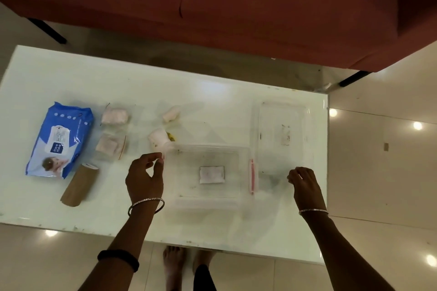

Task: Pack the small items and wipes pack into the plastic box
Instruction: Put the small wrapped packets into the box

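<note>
**Op:** Nearest me are both forearms, reaching over the near edge of the glass table. Left hand has its fingers curled, thumb and forefinger pinched at the near-left corner of the clear plastic box; whether they actually grip the rim, I cannot tell. Right hand is loosely curled by the lid, holding nothing I can see.

**Spotter:** How would you take the next item?

**Op:** I'd judge it best to steady the box with one hand and bring pieces in one at a time, laid flat.

**Spotter:** Count?

**Op:** One wipes pack, far left, outside the box. One brown roll. Two bagged pads. Two small white rolls. One pad already inside
</note>
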